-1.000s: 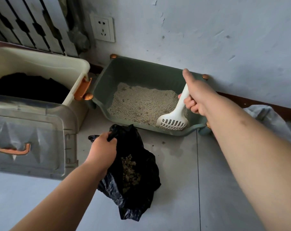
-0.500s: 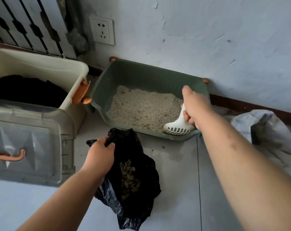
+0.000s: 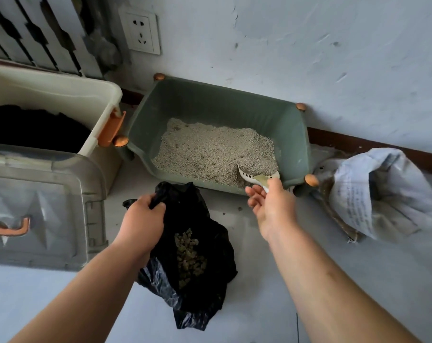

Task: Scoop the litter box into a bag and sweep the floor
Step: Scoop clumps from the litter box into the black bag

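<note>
The left hand (image 3: pixel 143 216) grips the rim of the bag (image 3: pixel 185 201), holding it open on the floor (image 3: pixel 259 280) just near of the box (image 3: pixel 210 105). The right hand (image 3: pixel 271 209), fingers loosely curled, holds the scoop (image 3: pixel 253 176), which is dug into the litter (image 3: pixel 210 149) at the box's near right corner. Scooping seems under way. The next move likely calls for lifting, sifting, then carrying left over the bag.

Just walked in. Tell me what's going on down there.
A person is cleaning a green litter box. The right hand holds a white scoop, its head dug into the litter at the box's near right corner. The left hand grips the mouth of a black bag in front of the box; clumps already lie inside. A few crumbs dot the floor.
</note>
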